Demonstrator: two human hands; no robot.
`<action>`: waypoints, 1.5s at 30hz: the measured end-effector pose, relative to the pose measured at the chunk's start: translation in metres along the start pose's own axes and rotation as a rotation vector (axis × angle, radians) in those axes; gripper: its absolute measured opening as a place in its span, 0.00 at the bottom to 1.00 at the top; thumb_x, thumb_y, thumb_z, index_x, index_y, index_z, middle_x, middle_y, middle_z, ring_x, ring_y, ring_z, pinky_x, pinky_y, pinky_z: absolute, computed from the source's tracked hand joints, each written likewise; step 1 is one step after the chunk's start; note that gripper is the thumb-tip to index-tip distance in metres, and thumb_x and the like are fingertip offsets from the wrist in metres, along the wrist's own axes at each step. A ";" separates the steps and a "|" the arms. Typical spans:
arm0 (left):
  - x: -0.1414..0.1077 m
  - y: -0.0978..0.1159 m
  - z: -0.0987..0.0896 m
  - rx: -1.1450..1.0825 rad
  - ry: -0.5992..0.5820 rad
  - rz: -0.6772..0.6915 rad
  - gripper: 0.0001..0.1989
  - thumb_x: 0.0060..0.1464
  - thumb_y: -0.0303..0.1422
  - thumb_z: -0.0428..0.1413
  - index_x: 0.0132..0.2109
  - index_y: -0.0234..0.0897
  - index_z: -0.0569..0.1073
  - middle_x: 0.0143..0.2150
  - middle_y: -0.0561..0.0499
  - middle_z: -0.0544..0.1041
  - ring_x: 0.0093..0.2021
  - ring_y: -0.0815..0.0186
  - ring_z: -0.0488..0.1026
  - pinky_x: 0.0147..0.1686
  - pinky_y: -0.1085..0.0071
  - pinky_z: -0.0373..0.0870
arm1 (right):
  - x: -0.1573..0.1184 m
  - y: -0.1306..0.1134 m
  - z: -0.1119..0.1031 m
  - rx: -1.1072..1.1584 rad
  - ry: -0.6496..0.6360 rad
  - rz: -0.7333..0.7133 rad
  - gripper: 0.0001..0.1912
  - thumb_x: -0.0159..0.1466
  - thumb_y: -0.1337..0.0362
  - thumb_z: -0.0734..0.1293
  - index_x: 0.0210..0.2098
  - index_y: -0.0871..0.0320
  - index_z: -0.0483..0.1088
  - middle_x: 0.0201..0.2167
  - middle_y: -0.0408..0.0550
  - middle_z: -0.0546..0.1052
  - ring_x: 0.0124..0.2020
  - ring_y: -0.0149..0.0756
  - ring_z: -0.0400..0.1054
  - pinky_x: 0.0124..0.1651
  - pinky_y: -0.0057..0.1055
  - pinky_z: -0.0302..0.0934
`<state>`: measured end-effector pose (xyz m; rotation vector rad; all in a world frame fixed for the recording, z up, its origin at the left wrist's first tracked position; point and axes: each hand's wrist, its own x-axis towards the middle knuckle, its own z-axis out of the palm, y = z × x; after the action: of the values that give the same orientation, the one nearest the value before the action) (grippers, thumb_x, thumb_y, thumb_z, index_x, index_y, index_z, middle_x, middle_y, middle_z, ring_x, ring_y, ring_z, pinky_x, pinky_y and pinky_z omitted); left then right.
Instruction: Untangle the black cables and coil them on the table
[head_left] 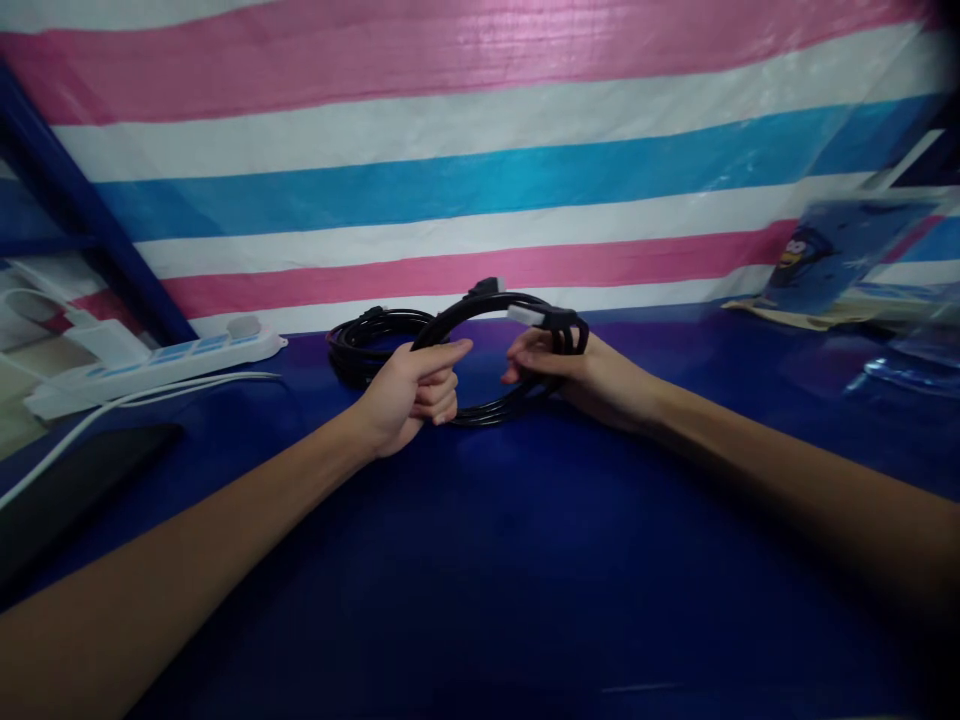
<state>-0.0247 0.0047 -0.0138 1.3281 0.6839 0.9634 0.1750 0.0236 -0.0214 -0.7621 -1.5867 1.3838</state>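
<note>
Between my two hands is a coiled black cable with a pale connector showing near the right side of the loop. My left hand is closed round the left side of the coil, thumb lying along the top. On the right side, my right hand grips the cable strands, its fingers curled inward and slightly blurred. A second black plug sticks up behind the top of the loop. Another coil of black cable lies on the blue table just behind and left of my left hand, which partly hides it.
On the left stands a white power strip with a white charger plugged in; a white cord runs over a flat black object. At the right are a blue picture card and a clear plastic or glass item. A striped sheet hangs behind.
</note>
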 end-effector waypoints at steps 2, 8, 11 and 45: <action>0.000 0.000 0.001 -0.025 -0.030 -0.036 0.28 0.55 0.36 0.52 0.15 0.37 0.45 0.11 0.61 0.42 0.11 0.79 0.42 0.17 0.75 0.53 | -0.003 -0.006 0.005 0.028 0.054 -0.014 0.11 0.57 0.62 0.69 0.37 0.60 0.69 0.21 0.41 0.73 0.17 0.26 0.64 0.25 0.26 0.61; -0.002 0.003 0.002 0.131 -0.086 0.038 0.26 0.54 0.36 0.55 0.15 0.38 0.50 0.11 0.61 0.45 0.11 0.78 0.46 0.18 0.74 0.55 | -0.009 -0.024 0.004 -0.112 -0.178 0.106 0.16 0.56 0.57 0.70 0.21 0.63 0.66 0.22 0.47 0.74 0.12 0.24 0.60 0.24 0.31 0.64; -0.001 0.003 0.000 0.181 -0.109 0.047 0.26 0.54 0.37 0.55 0.15 0.38 0.51 0.11 0.61 0.46 0.11 0.78 0.47 0.20 0.72 0.58 | -0.008 -0.024 0.004 -0.099 -0.129 0.071 0.21 0.57 0.55 0.69 0.16 0.61 0.61 0.14 0.40 0.64 0.11 0.22 0.53 0.21 0.29 0.60; -0.017 0.041 0.019 0.662 0.108 -0.026 0.18 0.45 0.36 0.59 0.17 0.36 0.60 0.10 0.58 0.55 0.12 0.74 0.54 0.16 0.73 0.52 | -0.015 -0.050 0.035 -0.778 0.173 0.108 0.16 0.56 0.62 0.64 0.16 0.58 0.57 0.11 0.41 0.61 0.13 0.25 0.54 0.17 0.26 0.45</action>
<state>-0.0233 -0.0204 0.0272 1.8407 1.1637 0.8183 0.1548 -0.0153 0.0243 -1.3931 -1.9665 0.7064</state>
